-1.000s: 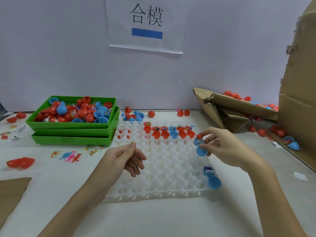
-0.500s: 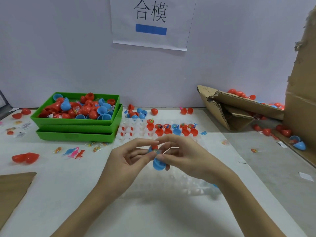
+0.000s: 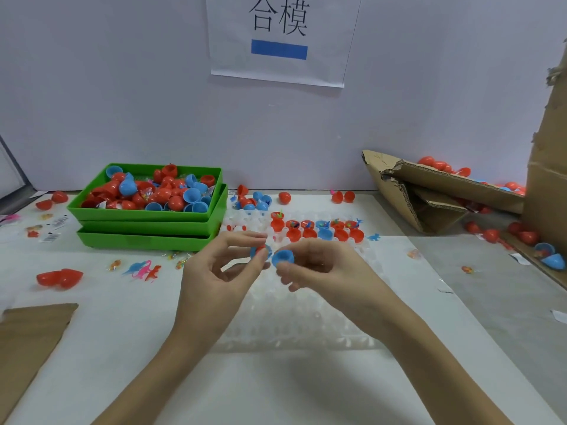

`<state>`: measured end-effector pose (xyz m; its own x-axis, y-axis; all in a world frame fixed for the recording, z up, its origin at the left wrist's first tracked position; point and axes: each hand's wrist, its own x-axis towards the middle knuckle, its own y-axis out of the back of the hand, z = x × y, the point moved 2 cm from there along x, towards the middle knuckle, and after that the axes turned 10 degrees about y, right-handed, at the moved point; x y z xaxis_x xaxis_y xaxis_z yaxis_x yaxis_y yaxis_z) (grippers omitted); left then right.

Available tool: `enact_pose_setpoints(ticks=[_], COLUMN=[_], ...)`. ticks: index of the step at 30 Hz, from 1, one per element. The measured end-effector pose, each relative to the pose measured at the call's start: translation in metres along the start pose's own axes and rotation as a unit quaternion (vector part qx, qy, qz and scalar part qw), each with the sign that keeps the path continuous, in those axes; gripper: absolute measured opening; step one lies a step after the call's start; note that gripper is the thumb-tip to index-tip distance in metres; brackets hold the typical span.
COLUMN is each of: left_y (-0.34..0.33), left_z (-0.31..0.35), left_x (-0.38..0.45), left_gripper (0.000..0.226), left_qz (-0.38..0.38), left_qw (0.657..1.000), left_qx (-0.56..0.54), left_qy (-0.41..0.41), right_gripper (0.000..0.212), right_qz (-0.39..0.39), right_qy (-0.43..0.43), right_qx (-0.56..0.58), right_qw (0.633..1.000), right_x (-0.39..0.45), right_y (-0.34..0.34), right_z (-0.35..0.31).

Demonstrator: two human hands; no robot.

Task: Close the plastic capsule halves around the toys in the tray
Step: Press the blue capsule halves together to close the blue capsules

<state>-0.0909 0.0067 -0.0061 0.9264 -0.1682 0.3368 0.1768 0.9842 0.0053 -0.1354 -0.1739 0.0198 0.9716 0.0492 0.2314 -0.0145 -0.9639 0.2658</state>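
Two blue capsule halves sit side by side above the clear tray (image 3: pixel 306 317): the left half (image 3: pixel 257 252) seems to hold something red, though blur hides what, and the right half (image 3: pixel 283 257) shows its open cup. Bare white table (image 3: pixel 276 391) lies in front. The left hand (image 3: pixel 214 271) pinches one half, the right hand (image 3: pixel 322 268) pinches the other, wrists angled inward
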Motion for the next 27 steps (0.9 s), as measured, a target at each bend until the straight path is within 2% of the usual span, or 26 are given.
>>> enact_pose_setpoints(ticks=[4, 8, 13, 20, 23, 27], left_y=[-0.002, -0.004, -0.003, -0.005, -0.002, 0.003], left_z=[0.001, 0.002, 0.001, 0.001, 0.005, 0.005], left_x=[-0.003, -0.006, -0.006, -0.006, -0.004, 0.000], left_gripper=[0.015, 0.023, 0.022, 0.022, 0.016, 0.012], left_qz=[-0.022, -0.054, -0.007, -0.015, -0.002, 0.006], left_qw=[0.998, 0.993, 0.996, 0.996, 0.999, 0.999], left_qx=[0.017, 0.060, 0.061, 0.068, 0.043, -0.009], left_qy=[-0.051, -0.090, -0.063, -0.053, -0.014, 0.046], right_gripper=[0.024, 0.025, 0.032, 0.037, 0.033, 0.030], right_qz=[0.042, 0.032, 0.027, 0.120, 0.155, 0.164], right_qy=[0.059, 0.124, 0.139, 0.156, 0.202, 0.249], right_qx=[-0.066, -0.119, -0.132, -0.126, -0.121, -0.171], right_qw=[0.995, 0.985, 0.981, 0.972, 0.960, 0.939], right_x=[0.000, -0.001, -0.001, -0.001, -0.002, -0.007], right_y=[0.002, 0.000, -0.007, -0.017, -0.021, -0.035], right_z=[-0.004, -0.005, 0.000, 0.006, 0.001, 0.001])
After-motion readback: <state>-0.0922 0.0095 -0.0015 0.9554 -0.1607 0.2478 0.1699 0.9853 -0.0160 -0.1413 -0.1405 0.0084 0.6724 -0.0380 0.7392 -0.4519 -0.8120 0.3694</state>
